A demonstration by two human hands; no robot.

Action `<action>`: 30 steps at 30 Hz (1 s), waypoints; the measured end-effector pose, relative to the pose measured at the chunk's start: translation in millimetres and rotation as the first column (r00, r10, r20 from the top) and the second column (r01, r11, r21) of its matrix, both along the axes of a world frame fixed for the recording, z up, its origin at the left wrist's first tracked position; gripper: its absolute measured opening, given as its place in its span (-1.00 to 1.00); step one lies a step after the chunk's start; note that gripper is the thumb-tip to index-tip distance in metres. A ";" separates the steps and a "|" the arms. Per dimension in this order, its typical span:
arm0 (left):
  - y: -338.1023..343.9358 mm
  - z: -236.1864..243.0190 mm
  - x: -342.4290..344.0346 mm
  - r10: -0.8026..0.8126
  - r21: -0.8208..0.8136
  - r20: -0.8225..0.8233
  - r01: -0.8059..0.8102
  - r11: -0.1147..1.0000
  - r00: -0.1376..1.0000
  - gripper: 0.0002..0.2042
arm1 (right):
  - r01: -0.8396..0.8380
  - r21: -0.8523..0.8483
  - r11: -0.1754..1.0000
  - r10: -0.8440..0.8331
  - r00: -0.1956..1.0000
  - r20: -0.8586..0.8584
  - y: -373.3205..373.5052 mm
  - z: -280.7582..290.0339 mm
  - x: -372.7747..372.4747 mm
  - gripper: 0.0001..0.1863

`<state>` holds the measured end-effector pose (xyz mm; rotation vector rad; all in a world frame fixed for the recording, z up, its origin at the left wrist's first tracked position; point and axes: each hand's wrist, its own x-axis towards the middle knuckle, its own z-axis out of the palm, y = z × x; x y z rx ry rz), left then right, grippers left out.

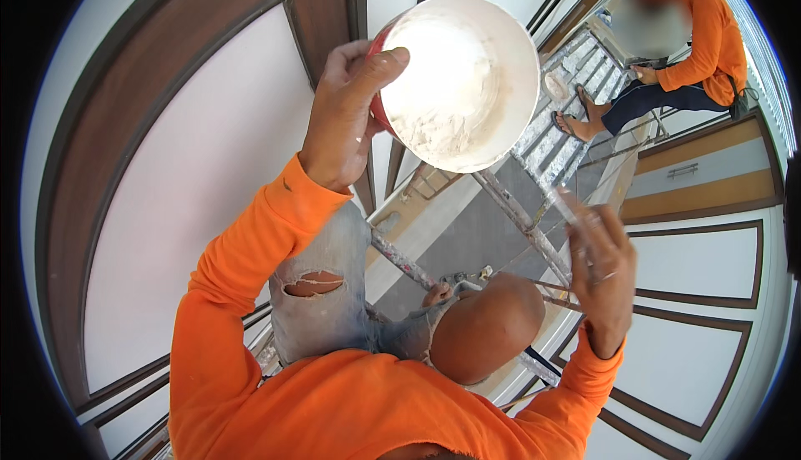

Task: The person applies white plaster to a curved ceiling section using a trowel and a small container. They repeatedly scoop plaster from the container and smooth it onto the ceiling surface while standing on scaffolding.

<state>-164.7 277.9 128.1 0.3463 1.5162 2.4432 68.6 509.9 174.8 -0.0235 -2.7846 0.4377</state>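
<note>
Far L, the white panel [200, 193] in its dark brown frame looks plain & even, w/ no obvious wet patch, so can't say how much of it, if any, is done. Mid-pic, the bucket [519, 85], red outside & white inside, is up in the air above the lap, mouth facing the cam. A fair amt of white paste [442, 114] is in it, rough along the lower edge, so I'd judge there's material left to use & the work is unfinished.

Pose, L to R: L hand [355, 97] is raised at the end of a bent arm, its fingers clamped on the bucket's L side, thumb over the rim, rest round the red wall. R hand [601, 264] is up too, lower than the bucket & well apart from it, forearm coming in from lower R. It's motion-blurred: fingers look part curled, but can't tell if they're closed on the thin pale streak at their tips. Upper R, a co-worker [717, 39] in orange sits by the scaffold platform [546, 139].
</note>
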 end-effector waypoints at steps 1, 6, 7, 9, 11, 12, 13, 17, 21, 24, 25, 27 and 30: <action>0.6 -0.7 -0.4 -0.003 -0.015 -0.093 0.001 1.000 0.996 -0.31 | 0.037 -0.017 0.999 -0.037 0.999 0.008 2.0 8.3 0.0 -0.54; 3.8 3.8 7.1 -0.055 0.050 -0.455 0.087 0.995 0.889 -0.28 | 0.071 0.051 0.996 -0.081 0.969 0.234 -3.4 32.3 -19.4 -0.74; 3.0 3.8 7.2 -0.078 0.038 -0.477 0.109 0.993 0.876 -0.26 | 0.059 0.072 0.996 -0.075 0.966 0.248 -1.9 31.2 -23.7 -0.74; 2.9 1.3 6.5 -0.117 0.005 -0.507 0.138 0.990 0.854 -0.24 | -0.018 0.200 0.980 -0.045 0.951 0.306 -0.5 34.0 -37.7 -0.75; 2.1 -2.6 6.0 -0.156 -0.045 -0.542 0.157 0.987 0.826 -0.21 | -0.106 0.350 0.931 -0.031 0.931 0.364 -2.5 36.5 -51.2 -0.76; 2.5 -6.3 5.6 -0.175 -0.077 -0.564 0.160 0.984 0.807 -0.20 | -0.131 0.367 0.921 -0.023 0.922 0.386 -4.1 36.0 -57.3 -0.80; 3.2 -9.2 4.6 -0.197 -0.107 -0.587 0.165 0.980 0.785 -0.18 | -0.153 0.385 0.910 -0.018 0.914 0.406 -6.5 35.7 -63.5 -0.83; 5.1 -16.6 3.8 -0.225 -0.151 -0.593 0.168 0.974 0.773 -0.13 | -0.269 0.418 0.867 0.068 0.897 0.436 -30.6 34.7 -85.2 -0.90; 6.8 -19.8 4.8 -0.208 -0.156 -0.571 0.144 0.977 0.794 -0.10 | -0.390 0.329 0.860 0.287 0.903 0.320 -41.3 15.6 -103.1 -0.89; 6.2 -23.0 3.0 -0.178 -0.168 -0.552 0.101 0.981 0.815 -0.07 | -0.518 0.222 0.826 0.397 0.815 0.422 -44.6 23.7 -121.5 -0.89; 6.9 -23.2 2.4 -0.163 -0.170 -0.549 0.081 0.982 0.820 -0.06 | -0.520 0.237 0.821 0.381 0.807 0.450 -44.5 21.9 -127.0 -0.89; 8.8 -22.2 3.3 -0.188 -0.166 -0.524 0.116 0.979 0.831 -0.05 | -0.523 0.269 0.809 0.345 0.792 0.503 -46.0 18.2 -134.9 -0.90; 3.4 -26.4 2.3 -0.234 -0.189 -0.489 0.160 0.969 0.840 -0.04 | -0.363 0.166 0.917 0.116 0.640 0.760 -61.5 43.2 -149.8 -0.90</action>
